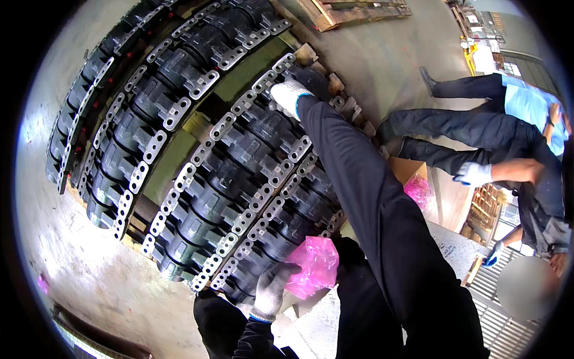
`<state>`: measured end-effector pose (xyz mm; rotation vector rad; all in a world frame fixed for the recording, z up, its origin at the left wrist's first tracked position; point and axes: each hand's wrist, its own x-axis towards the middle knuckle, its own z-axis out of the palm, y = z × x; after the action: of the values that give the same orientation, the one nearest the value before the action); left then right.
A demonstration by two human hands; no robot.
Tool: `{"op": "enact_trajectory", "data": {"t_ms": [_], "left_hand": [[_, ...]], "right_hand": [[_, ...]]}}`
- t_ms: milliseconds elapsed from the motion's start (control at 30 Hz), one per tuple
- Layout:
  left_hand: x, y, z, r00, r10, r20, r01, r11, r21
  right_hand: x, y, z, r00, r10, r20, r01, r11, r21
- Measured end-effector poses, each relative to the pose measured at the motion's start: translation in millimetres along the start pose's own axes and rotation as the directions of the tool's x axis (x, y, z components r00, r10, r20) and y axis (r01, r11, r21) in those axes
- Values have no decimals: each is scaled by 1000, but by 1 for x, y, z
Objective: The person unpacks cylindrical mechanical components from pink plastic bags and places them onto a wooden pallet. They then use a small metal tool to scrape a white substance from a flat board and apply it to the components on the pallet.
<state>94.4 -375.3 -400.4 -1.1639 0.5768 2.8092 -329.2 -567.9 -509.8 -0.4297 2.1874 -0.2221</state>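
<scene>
My left hand [270, 294], in a grey-white glove, grips a crumpled pink plastic bag [312, 267] over the near end of a row of black metal castings. Its contents cannot be made out. My right arm reaches far forward. The white-gloved right hand [290, 97] rests at the far end of a row, its fingers curled down by a silver drilled flange [263, 81]. What those fingers hold, if anything, is hidden. The black castings [206, 206] lie in several parallel rows, edged by silver plates with round holes.
Wooden blocks [308, 55] edge the rows. A wooden pallet [359, 11] lies beyond. To the right stands an open cardboard box [409, 169] with another pink bag [418, 191] beside it. Several people in dark trousers [466, 128] are close by, one with a gloved hand [473, 174].
</scene>
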Motion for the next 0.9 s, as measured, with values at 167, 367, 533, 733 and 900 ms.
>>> {"op": "enact_trajectory", "data": {"t_ms": [167, 367, 533, 733, 900], "left_hand": [[-5, 4, -3, 1000, 5, 13, -4, 999, -46], [-6, 8, 1, 999, 36, 39, -34, 998, -45], [-14, 7, -1, 1000, 31, 1, -31, 996, -78], [-20, 12, 3, 999, 17, 28, -14, 996, -85], [-20, 9, -3, 999, 46, 25, -44, 996, -77]], "right_hand": [[3, -9, -2, 988, -141, 59, 152, 929, -338], [15, 0, 3, 965, -252, -72, 212, 913, -348], [-9, -24, 18, 995, 76, -69, -47, 933, 356], [-26, 11, 16, 994, 5, -113, 20, 974, 224], [-28, 2, 4, 996, 24, -83, -4, 971, 238]]}}
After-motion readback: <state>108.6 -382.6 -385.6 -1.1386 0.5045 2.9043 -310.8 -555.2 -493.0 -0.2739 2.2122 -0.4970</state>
